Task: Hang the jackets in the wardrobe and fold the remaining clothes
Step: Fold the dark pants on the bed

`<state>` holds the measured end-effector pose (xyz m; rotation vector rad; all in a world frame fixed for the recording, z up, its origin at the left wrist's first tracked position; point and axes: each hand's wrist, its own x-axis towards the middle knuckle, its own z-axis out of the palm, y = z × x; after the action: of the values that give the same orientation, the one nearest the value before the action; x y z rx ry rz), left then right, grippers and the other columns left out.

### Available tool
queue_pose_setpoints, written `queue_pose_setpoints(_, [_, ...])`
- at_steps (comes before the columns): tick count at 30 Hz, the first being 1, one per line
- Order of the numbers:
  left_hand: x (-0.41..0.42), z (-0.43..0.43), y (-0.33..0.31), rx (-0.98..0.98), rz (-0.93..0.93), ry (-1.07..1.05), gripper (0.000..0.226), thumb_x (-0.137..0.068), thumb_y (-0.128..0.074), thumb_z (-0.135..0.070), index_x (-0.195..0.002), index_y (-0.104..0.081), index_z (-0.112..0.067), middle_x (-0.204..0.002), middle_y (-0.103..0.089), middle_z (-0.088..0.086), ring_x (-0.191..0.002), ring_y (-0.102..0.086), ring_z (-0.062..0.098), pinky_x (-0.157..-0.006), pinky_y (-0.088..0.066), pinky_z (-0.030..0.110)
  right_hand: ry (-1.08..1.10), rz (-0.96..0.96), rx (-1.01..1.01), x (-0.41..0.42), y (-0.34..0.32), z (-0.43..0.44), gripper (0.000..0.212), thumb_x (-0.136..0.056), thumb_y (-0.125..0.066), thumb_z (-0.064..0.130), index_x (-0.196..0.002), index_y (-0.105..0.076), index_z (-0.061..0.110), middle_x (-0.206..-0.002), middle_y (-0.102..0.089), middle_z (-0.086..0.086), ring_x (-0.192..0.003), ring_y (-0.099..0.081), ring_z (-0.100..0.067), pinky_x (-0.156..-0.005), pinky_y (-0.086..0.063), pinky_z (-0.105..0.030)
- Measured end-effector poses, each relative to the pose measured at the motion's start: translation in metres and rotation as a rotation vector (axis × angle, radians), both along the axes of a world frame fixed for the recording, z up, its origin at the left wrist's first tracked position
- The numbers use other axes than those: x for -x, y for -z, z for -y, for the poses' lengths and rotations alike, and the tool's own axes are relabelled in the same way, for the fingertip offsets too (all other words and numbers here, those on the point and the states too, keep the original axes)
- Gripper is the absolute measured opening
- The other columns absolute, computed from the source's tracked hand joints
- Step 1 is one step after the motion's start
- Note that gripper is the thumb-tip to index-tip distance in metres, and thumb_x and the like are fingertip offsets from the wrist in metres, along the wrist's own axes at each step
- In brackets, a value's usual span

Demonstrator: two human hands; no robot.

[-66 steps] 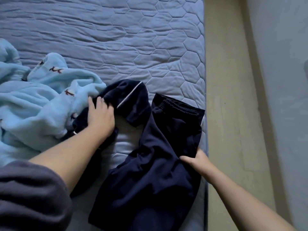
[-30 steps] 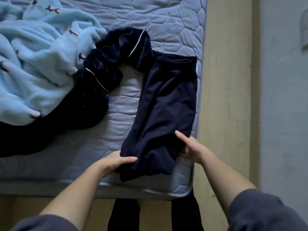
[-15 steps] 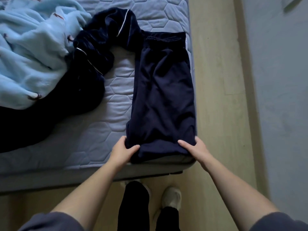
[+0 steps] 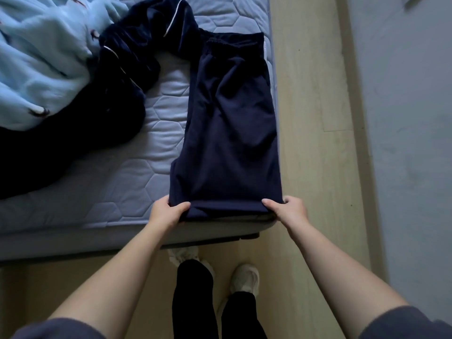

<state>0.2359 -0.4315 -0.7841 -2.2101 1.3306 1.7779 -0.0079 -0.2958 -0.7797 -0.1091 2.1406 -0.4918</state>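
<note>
Both hands — left hand (image 4: 166,212), right hand (image 4: 288,209) — pinching navy trousers' (image 4: 230,123) near fold

Both forearms reach forward, left hand (image 4: 167,213) and right hand (image 4: 289,210) pinching the folded trousers (image 4: 230,118), thumbs on top.

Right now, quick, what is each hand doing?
The left hand grips the navy pants at their near left corner.
The right hand grips the same pants at their near right corner.

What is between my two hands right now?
The folded near edge of the dark navy fabric trousers, its corners held by left hand and right hand, head view.
</note>
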Motion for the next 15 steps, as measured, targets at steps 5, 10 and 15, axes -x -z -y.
queue_pose_setpoints(5, [-0.015, -0.009, -0.015, 0.077, 0.265, 0.198, 0.040, -0.082, -0.070, -0.025, -0.111, -0.047, -0.010, -0.117, -0.056, 0.014, -0.099, -0.055, 0.030, -0.082, -0.049, 0.044, -0.179, -0.149, -0.163, -0.020, -0.011, -0.003, 0.053, -0.074, -0.075, 0.044, -0.114, -0.052, 0.016, -0.120, -0.053, -0.006, -0.103, -0.054, -0.026, -0.080, -0.043, -0.033])
queue_pose_setpoints(10, [0.032, -0.008, -0.020, 0.992, 0.295, 0.834, 0.065, -0.084, -0.047, -0.030, -0.144, -0.034, -0.009, -0.153, -0.029, 0.013, -0.142, -0.026, 0.030, -0.111, -0.027, 0.050, -0.735, -0.758, 0.218, -0.024, -0.014, 0.027, 0.073, -0.089, -0.054, 0.035, -0.151, -0.022, 0.015, -0.160, -0.013, -0.009, -0.148, -0.013, -0.026, -0.117, -0.012, -0.048])
queue_pose_setpoints(15, [0.056, 0.022, 0.038, 0.846, 0.431, 1.239, 0.073, -0.096, -0.033, -0.047, -0.152, -0.006, -0.009, -0.160, 0.002, 0.010, -0.148, -0.001, 0.024, -0.119, -0.002, 0.043, -1.127, -0.688, 0.044, -0.019, 0.037, 0.064, 0.076, -0.098, -0.035, 0.048, -0.153, -0.001, 0.011, -0.160, 0.010, -0.010, -0.149, 0.007, -0.025, -0.119, 0.004, -0.046])
